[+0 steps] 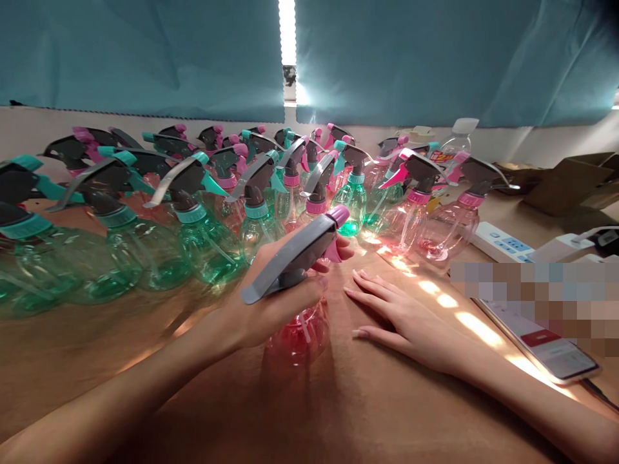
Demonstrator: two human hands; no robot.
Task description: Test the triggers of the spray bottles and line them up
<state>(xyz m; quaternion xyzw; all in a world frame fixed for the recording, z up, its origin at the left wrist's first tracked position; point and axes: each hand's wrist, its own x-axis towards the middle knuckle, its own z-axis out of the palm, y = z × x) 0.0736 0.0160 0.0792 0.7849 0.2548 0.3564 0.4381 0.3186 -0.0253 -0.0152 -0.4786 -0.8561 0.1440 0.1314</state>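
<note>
A clear pink spray bottle (302, 335) with a grey and pink trigger head stands on the brown table (367, 406) in front of me. My left hand (275, 290) is wrapped round its neck, just under the head, with the fingers near the pink trigger. The bottle's collar is hidden by that hand. To the right of it, my right hand (399, 316) lies flat on the table, fingers stretched out and holding nothing. Behind both hands stand several more spray bottles, among them a green one (207, 251) and a pink one (403, 222).
At the right lie a phone (556, 351) and a white power strip (503, 241) with a plugged-in charger (563, 248). Farther back are a cardboard box (565, 183) and a clear bottle with a white cap (457, 135). A teal curtain (145, 58) hangs behind the table.
</note>
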